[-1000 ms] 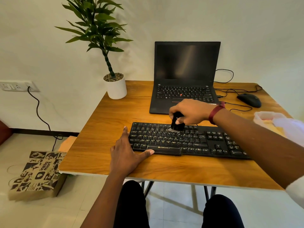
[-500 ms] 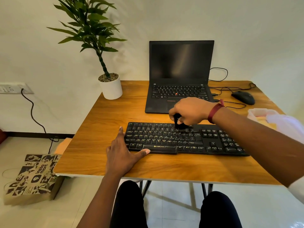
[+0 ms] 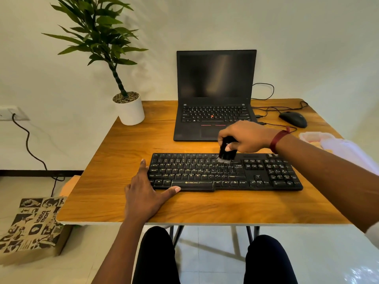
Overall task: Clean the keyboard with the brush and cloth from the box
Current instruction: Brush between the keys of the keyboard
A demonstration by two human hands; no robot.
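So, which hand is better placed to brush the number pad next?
Right. The right hand grips the brush, bristles on the upper rows of the keyboard, nearer the number pad. The left hand lies flat against the keyboard's left end, holding nothing.

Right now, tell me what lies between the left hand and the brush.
In the head view, only bare keys of the keyboard lie between the left hand and the brush, which the right hand holds.

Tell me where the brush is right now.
In the head view, the brush is in the right hand, bristles on the upper key rows of the keyboard, just in front of the laptop.
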